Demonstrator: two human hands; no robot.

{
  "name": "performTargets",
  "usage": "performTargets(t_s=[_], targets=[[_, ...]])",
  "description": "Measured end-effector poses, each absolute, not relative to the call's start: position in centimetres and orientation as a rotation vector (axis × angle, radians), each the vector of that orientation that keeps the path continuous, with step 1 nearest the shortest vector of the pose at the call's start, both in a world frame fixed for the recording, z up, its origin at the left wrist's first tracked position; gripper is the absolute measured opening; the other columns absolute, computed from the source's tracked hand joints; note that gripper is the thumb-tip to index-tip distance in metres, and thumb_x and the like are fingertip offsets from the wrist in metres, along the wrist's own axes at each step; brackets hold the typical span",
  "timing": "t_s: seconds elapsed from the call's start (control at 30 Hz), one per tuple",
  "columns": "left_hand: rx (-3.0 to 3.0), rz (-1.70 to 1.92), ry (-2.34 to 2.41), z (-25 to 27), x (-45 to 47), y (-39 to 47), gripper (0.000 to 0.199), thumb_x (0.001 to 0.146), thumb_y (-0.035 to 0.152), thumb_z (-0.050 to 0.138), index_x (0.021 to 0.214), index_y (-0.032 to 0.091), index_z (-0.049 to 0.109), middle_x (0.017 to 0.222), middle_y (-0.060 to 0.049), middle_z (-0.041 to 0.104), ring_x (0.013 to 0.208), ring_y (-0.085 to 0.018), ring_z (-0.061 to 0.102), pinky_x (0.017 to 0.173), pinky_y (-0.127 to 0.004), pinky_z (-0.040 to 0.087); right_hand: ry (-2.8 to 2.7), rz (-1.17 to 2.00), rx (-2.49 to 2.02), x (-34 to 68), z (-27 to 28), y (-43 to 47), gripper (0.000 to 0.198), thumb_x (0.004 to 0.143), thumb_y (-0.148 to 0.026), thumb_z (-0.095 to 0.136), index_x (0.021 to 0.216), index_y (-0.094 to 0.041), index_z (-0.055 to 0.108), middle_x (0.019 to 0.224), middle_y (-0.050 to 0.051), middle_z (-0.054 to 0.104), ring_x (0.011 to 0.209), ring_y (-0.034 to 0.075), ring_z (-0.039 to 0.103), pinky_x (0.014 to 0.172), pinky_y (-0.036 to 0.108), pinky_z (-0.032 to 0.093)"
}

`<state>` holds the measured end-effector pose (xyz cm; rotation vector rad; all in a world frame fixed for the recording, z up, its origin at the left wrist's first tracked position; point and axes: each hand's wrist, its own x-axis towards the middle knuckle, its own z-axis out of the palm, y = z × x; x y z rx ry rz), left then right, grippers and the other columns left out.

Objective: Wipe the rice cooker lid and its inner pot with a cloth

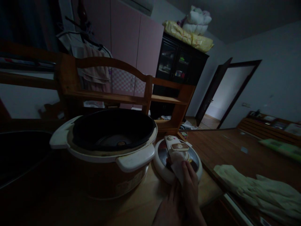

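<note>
A white tissue (178,166) lies against the round rice cooker lid (160,169), which has a white rim, a shiny top and a handle. My right hand (191,185) is closed on the tissue's right side, over the front of the lid. Just left of it, my left hand (168,207) has its fingers drawn together at the tissue's lower end; the right hand partly hides them. To the left stands the large white-rimmed cooker body (136,158), lidless, with a dark inside.
A dark pot (25,133) is at the far left. Behind the cooker rises a wooden shelf rack (113,95). Right of the wooden tabletop (138,201), a pale cloth (256,188) lies on a brown surface. An open door (213,91) is farther back.
</note>
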<state>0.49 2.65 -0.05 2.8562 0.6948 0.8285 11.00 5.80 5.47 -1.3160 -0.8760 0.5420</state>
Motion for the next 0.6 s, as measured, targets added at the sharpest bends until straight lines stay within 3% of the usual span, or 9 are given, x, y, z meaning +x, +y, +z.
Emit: performTargets(t_s=[0.2,0.33,0.4,0.5,0.6], targets=[[2.949,1.128,1.055,-3.3,1.9,3.6,0.048,0.087,0.025,0.055,0.134,0.022,0.046,0.153,-0.017,0.027,0.136,-0.031,0.036,0.091,-0.035,0.052,-0.795,0.432,-1.17,19.0,6.0,5.4,0.03,0.073,-0.028,0.068,0.101,-0.018,0.072,0.124,0.008,0.063,0.13,0.03,0.045,0.104,0.042,0.042],[2.962,1.272,1.233,-3.8,2.4,3.1,0.033,0.086,0.016,0.056,0.119,0.019,0.056,0.151,-0.02,0.031,0.136,-0.032,0.034,0.09,-0.034,0.053,-0.567,0.766,-1.035,22.4,5.3,5.3,0.024,0.076,-0.031,0.066,0.096,-0.019,0.071,0.1,0.007,0.072,0.11,0.027,0.062,0.092,0.044,0.053],[2.923,1.198,1.268,-3.2,2.5,2.8,0.034,0.087,0.012,0.052,0.12,0.017,0.055,0.149,-0.02,0.035,0.133,-0.03,0.039,0.089,-0.033,0.053,-0.505,0.999,-0.945,23.0,4.4,5.3,0.022,0.079,-0.033,0.065,0.093,-0.017,0.072,0.09,0.008,0.073,0.098,0.026,0.067,0.087,0.044,0.056],[2.694,1.093,1.367,-1.9,2.5,2.2,0.051,0.091,0.015,0.042,0.141,0.014,0.035,0.149,-0.021,0.033,0.125,-0.022,0.05,0.08,-0.024,0.055,-0.411,1.309,-0.74,23.4,3.1,5.1,0.023,0.084,-0.031,0.06,0.094,-0.015,0.072,0.087,0.01,0.073,0.091,0.024,0.069,0.084,0.043,0.058],[2.591,1.094,1.33,-1.2,2.5,1.4,0.064,0.092,0.018,0.04,0.149,0.013,0.012,0.148,-0.021,0.035,0.125,-0.02,0.051,0.079,-0.025,0.056,-0.341,1.381,-0.617,23.6,2.4,5.0,0.022,0.085,-0.029,0.058,0.095,-0.015,0.072,0.089,0.01,0.074,0.089,0.021,0.07,0.084,0.037,0.058]])
